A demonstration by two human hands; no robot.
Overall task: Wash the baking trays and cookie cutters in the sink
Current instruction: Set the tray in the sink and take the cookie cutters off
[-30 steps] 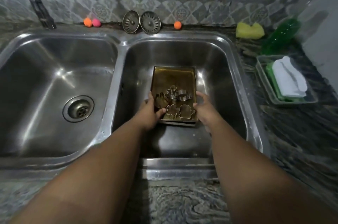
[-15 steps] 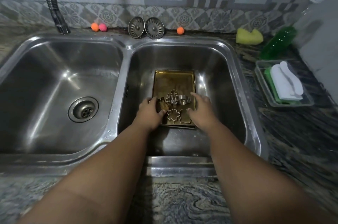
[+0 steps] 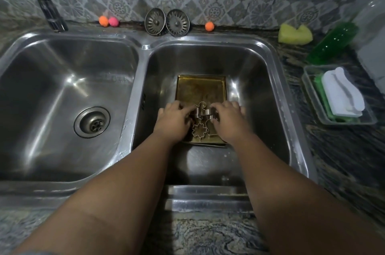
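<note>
- Since the earlier frames both hands have moved inward from the near corners of the tray, and they now meet over the cutters at the centre of the picture
- The left hand (image 3: 173, 121) lies palm down on the left side of the pile, fingers bent, with the fingertips (image 3: 190, 109) against the metal
- The right hand (image 3: 228, 121) mirrors it from the right, its fingers curled over the cutters' edge
- I cannot tell whether either hand actually grasps a cutter or only rests on it, because the fingers hide the contact
- The small bare-metal cookie cutters (image 3: 205, 113) sit in a cluster on the near half of the tray, between the two hands
- A flower-shaped outline cutter (image 3: 199, 131) lies flat just below the cluster, with no hand on it
- The rectangular, brown-stained golden baking tray (image 3: 201, 90) rests flat on the floor of the stainless steel right-hand sink basin (image 3: 280, 88), and its far half is bare
- The left-hand basin with its round drain (image 3: 91, 122) fills the left of the frame
- Along the top edge stand two round metal strainer plugs (image 3: 166, 23), propped against the tiled wall
- At the upper right lie a yellow sponge (image 3: 294, 33) and a green bottle (image 3: 333, 42)
- Below them a clear plastic dish (image 3: 310, 88) holds a white-handled scrubber (image 3: 341, 92)
</note>
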